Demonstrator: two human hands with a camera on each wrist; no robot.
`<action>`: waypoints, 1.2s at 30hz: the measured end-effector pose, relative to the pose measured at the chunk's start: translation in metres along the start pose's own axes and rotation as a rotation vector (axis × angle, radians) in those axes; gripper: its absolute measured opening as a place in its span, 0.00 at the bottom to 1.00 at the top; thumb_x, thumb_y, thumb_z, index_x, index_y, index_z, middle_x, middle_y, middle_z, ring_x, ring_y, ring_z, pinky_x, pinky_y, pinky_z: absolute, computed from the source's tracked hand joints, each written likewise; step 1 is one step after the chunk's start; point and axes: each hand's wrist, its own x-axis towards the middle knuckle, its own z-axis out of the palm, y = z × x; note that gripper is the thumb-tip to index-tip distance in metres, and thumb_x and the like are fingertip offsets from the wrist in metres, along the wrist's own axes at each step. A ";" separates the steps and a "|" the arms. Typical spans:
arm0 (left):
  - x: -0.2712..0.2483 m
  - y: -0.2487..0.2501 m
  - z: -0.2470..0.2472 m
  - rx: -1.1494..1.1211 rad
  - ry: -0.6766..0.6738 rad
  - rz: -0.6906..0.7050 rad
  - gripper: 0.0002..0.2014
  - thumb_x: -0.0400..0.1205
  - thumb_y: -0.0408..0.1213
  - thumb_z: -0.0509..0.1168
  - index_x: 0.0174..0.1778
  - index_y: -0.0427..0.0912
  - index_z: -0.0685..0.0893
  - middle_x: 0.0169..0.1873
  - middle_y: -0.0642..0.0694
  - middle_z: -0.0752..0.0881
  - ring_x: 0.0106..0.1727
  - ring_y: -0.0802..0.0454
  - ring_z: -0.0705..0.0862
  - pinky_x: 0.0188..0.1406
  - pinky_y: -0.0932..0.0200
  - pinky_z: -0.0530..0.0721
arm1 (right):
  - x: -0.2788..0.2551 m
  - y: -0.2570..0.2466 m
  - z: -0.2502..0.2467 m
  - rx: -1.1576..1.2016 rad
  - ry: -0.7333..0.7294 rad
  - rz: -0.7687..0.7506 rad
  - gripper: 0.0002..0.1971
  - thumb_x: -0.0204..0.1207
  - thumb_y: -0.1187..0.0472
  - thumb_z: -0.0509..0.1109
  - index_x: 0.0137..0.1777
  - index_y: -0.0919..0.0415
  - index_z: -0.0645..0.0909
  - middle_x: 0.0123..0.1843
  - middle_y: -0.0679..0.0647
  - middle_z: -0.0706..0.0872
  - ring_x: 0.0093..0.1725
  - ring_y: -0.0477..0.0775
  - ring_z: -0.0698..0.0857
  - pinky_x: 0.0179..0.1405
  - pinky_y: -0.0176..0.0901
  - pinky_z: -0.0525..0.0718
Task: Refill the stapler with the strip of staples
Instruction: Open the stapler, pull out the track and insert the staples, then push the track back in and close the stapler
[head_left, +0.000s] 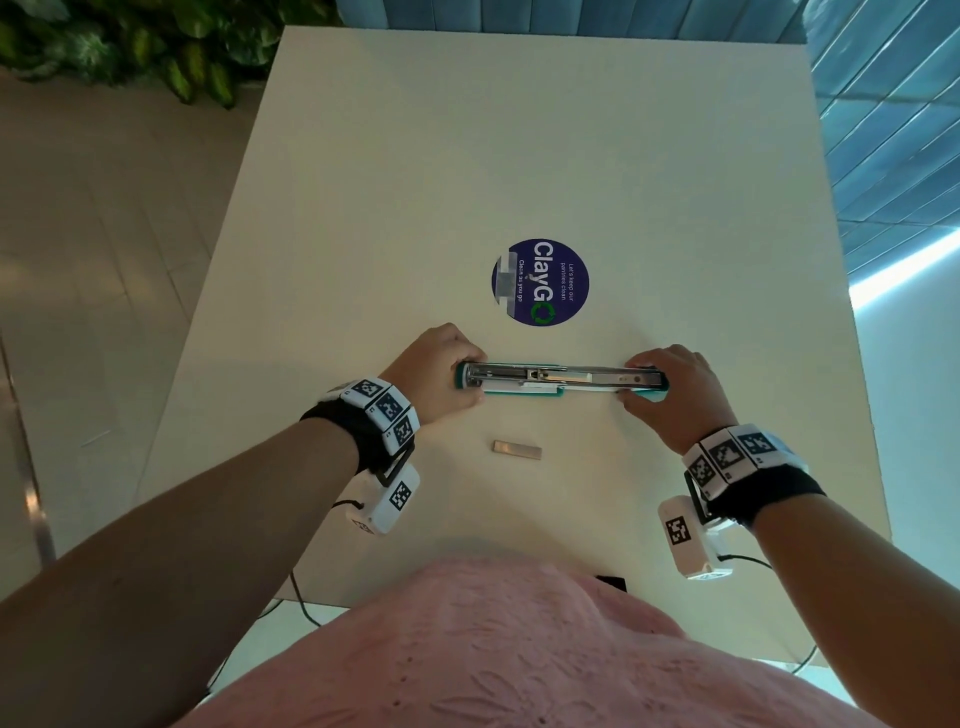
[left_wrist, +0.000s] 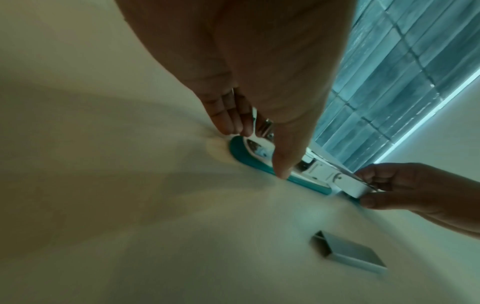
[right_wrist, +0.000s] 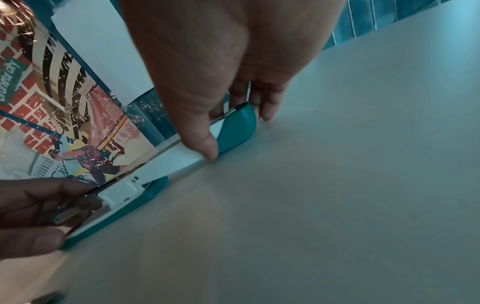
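Observation:
A teal and white stapler lies folded out flat on the white table, its metal staple channel facing up. My left hand grips its left end, thumb on the near side and fingers on the far side; the left wrist view shows the stapler pinched there. My right hand grips the teal right end, and in the right wrist view the thumb and fingers pinch the stapler. A short silver strip of staples lies loose on the table just in front of the stapler, also seen as the strip of staples.
A round dark blue sticker is stuck to the table behind the stapler. Green plants stand beyond the table's far left corner, and a blue tiled wall runs along the right.

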 end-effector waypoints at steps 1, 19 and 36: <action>-0.001 0.002 0.000 0.001 0.007 0.008 0.23 0.67 0.38 0.76 0.57 0.43 0.81 0.48 0.46 0.78 0.51 0.51 0.75 0.56 0.53 0.78 | -0.001 0.000 0.000 0.005 0.006 0.000 0.15 0.66 0.61 0.77 0.53 0.57 0.83 0.49 0.56 0.84 0.48 0.53 0.74 0.48 0.42 0.69; -0.033 0.028 0.045 0.076 -0.202 0.307 0.10 0.77 0.37 0.66 0.52 0.39 0.85 0.46 0.40 0.83 0.49 0.46 0.78 0.51 0.52 0.78 | 0.000 0.004 0.002 0.025 0.003 -0.011 0.15 0.67 0.61 0.76 0.54 0.56 0.84 0.49 0.55 0.85 0.49 0.52 0.73 0.49 0.41 0.70; 0.015 0.028 0.001 0.062 0.007 0.204 0.03 0.73 0.33 0.70 0.40 0.40 0.83 0.38 0.44 0.83 0.41 0.52 0.74 0.41 0.56 0.75 | 0.000 0.004 0.000 0.036 -0.013 -0.005 0.15 0.68 0.60 0.77 0.55 0.55 0.84 0.49 0.52 0.83 0.49 0.52 0.74 0.49 0.40 0.70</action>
